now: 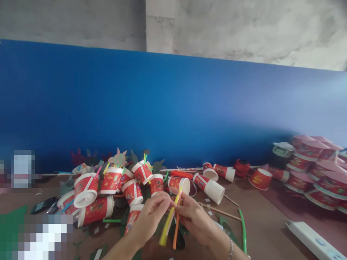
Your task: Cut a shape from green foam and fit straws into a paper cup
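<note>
In front of me, both hands meet over the table around a bundle of thin coloured strips. My right hand (195,215) pinches a yellow strip (166,231) and an orange strip (176,233), whose lower ends hang down between my hands. My left hand (154,213) is closed, its fingertips pressed together against the yellow strip from the left. Whether these are flat straws or plastic bands I cannot tell. Just behind my fingers lies a red paper cup (185,186) on its side, its white mouth towards me.
To the left is a heap of red paper cups (111,180) with coloured strips and animal cutouts. Nested cups (214,190) lie right of centre, near wooden sticks (221,212) and a green tube (243,231). Stacked red containers (311,169) and a white power strip (316,240) are at right.
</note>
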### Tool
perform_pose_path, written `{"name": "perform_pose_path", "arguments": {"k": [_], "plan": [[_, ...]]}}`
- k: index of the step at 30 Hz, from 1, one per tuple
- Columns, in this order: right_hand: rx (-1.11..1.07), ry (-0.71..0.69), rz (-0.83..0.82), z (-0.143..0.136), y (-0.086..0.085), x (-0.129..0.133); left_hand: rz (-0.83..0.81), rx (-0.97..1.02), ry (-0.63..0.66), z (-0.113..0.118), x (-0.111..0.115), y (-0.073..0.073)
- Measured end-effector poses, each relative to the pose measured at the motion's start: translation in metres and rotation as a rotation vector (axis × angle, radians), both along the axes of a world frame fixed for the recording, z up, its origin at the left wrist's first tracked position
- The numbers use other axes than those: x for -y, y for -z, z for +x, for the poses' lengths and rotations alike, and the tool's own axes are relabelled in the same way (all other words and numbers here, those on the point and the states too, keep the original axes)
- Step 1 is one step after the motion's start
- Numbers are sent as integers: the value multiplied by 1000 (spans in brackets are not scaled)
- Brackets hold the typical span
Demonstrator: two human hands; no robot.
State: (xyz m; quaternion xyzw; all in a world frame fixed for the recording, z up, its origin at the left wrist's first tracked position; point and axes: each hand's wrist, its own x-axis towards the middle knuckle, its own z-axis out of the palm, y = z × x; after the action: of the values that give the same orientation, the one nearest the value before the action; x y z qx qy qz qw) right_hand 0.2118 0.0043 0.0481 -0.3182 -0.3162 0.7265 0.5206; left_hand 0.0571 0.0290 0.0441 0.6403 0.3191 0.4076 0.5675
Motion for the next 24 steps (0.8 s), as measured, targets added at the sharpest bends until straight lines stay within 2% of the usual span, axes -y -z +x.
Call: {"name": "perform_pose_path", "arguments": {"k": [2, 4, 7, 10, 14, 16, 18, 21, 24], "plan": [[23, -13, 6, -3, -2, 4, 12, 74, -127, 4, 1, 2], [36, 31, -5, -4, 0, 4, -26, 149, -142, 4, 2, 3], [9, 135, -33, -2, 5, -1, -3, 122, -20, 0, 1, 2], [-21, 158, -61, 0, 8, -6, 133, -28, 80, -6, -1, -3], [14, 145, -52, 1, 9, -6, 203, -125, 84, -11, -4, -8], [28, 117, -32, 1, 9, -4, 160, -80, 102, -11, -6, -7], [44, 83, -10, 1, 8, -2, 37, 34, 89, -9, -8, -3], [144, 27, 58, 1, 7, 1, -219, 186, -73, -3, -10, 6], [321, 3, 164, 0, 11, 2, -293, 141, -152, 2, -10, 11]]}}
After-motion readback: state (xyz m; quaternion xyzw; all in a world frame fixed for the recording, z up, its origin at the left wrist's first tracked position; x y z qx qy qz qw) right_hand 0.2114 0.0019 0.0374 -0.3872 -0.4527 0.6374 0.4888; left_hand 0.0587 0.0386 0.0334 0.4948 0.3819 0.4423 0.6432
